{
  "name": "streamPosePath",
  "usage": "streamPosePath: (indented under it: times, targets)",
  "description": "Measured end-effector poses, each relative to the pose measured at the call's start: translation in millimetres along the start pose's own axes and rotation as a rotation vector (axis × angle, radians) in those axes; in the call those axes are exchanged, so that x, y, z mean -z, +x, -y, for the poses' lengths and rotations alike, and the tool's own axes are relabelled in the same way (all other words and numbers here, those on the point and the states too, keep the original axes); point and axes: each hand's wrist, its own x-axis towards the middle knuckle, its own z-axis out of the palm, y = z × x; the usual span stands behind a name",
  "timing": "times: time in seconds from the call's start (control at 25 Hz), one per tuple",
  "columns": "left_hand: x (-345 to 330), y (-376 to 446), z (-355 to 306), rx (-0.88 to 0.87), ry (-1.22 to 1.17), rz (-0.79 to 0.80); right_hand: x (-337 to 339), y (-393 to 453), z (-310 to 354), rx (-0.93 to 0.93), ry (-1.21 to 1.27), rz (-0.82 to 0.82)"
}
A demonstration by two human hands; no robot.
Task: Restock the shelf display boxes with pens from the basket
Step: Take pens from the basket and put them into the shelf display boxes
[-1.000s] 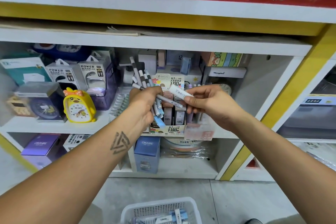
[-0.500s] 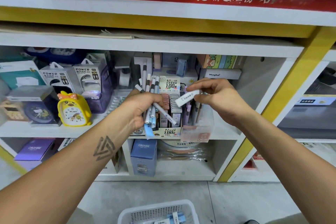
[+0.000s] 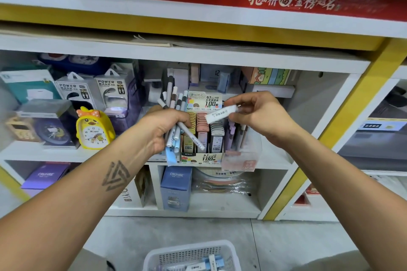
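Observation:
My left hand (image 3: 164, 131) grips a bundle of several pens (image 3: 174, 116), white, grey and pale blue, in front of the middle shelf. My right hand (image 3: 258, 114) pinches a single white pen (image 3: 220, 114) by one end, held nearly level just right of the bundle. Below it on the shelf stands a clear display box (image 3: 240, 156) with a few pens upright inside. Beside that box is a cardboard display box of lead refills (image 3: 203, 138). A white basket (image 3: 193, 255) with more pens sits on the floor at the bottom edge.
A yellow duck alarm clock (image 3: 93, 127) and power bank boxes (image 3: 92, 92) stand left on the same shelf. A blue CRUHRE box (image 3: 175, 187) sits on the lower shelf. A yellow post (image 3: 330, 125) borders the shelf unit on the right. Grey floor lies below.
The pen in my right hand has swung from pointing up-left to nearly level and moved a little right. My left hand's bundle has turned more upright.

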Motion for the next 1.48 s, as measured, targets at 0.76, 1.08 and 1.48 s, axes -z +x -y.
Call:
streamPosePath:
  times: [0.76, 1.08, 1.48]
  targets:
    - [52.3, -1.1, -8.4, -0.037, 0.023, -0.042, -32.0, 16.1, 9.6, 0.055, -0.024, 0.143]
    - [62.5, 0.4, -7.2, -0.031, 0.028, -0.053, -32.8, 16.3, 9.3, 0.015, 0.031, 0.169]
    - [71.5, -0.4, -8.9, -0.038, 0.088, -0.035, -34.9, 21.0, 10.8, 0.086, -0.120, 0.119]
